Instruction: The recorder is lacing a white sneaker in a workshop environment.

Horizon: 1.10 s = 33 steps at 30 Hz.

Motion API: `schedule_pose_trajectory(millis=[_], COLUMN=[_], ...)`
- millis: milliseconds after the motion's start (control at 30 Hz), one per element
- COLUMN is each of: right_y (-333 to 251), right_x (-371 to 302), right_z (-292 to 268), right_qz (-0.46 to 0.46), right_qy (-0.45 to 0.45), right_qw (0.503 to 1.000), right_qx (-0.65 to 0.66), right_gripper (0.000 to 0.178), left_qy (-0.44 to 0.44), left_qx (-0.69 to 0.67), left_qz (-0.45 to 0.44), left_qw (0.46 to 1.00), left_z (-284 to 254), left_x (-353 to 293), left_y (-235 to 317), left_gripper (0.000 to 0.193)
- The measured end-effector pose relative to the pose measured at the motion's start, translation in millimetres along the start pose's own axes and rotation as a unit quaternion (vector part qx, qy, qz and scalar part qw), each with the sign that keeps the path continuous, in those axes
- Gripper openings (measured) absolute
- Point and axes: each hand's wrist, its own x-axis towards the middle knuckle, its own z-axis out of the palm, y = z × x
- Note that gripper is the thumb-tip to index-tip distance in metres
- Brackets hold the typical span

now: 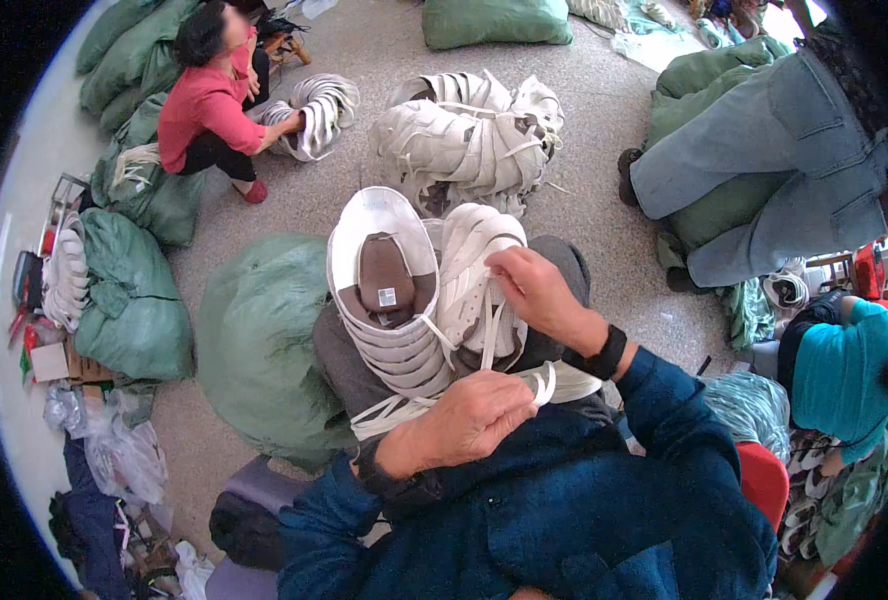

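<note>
A nested stack of white shoe uppers with brown linings [401, 350] rests across my lap. To its right lies another white upper [461, 250], partly covered by my right hand. A flat white shoelace [489, 335] runs down from this upper toward my left hand. My left hand [469, 420] is closed around the lace, and a loop of it curls out beside the thumb. Higher up, my right hand [544, 295] pinches the lace at the upper's eyelet edge. Its fingertips partly hide the exact hold.
A big bundle of white uppers [469, 135] sits on the floor ahead. Green sacks [264, 340] stand at my left. A person in pink [209, 120] squats far left, handling uppers. Someone in jeans [764, 140] is at the right, and a person in teal [839, 365] bends lower right.
</note>
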Motion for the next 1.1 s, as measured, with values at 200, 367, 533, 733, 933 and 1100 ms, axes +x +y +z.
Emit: schedule_pose_trajectory(millis=[200,367,533,733,933,1100], right_y=[11.5,17.2,21.0,28.6,40.2,32.6], right_x=[30.6,51.6,55.6,56.9,66.7,59.7], right_z=[7.4,4.2,8.2,3.6,-19.6,-27.2], right_qz=[0.009,-0.021,0.003,0.003,0.127,0.11], right_qy=[-0.167,-0.293,-0.331,-0.324,-0.391,-0.336], right_qw=[0.982,0.946,0.933,0.944,0.899,0.926], right_qx=[-0.088,-0.135,-0.142,-0.071,0.152,0.13], right_gripper=[0.013,0.014,0.012,0.016,0.016,0.011], left_qy=[0.072,0.116,0.127,0.155,0.167,0.187], left_qx=[0.077,0.265,0.244,0.202,0.174,0.143], left_qz=[-0.026,-0.001,0.0,-0.002,-0.014,-0.033], left_qw=[0.994,0.957,0.962,0.967,0.97,0.971], left_z=[2.6,2.9,7.4,9.6,10.1,3.9], left_x=[-9.9,-9.6,-14.4,-13.6,-14.5,-16.4], left_y=[-31.0,-56.3,-73.5,-85.5,-89.2,-86.3], left_gripper=[0.011,0.011,0.012,0.011,0.01,0.01])
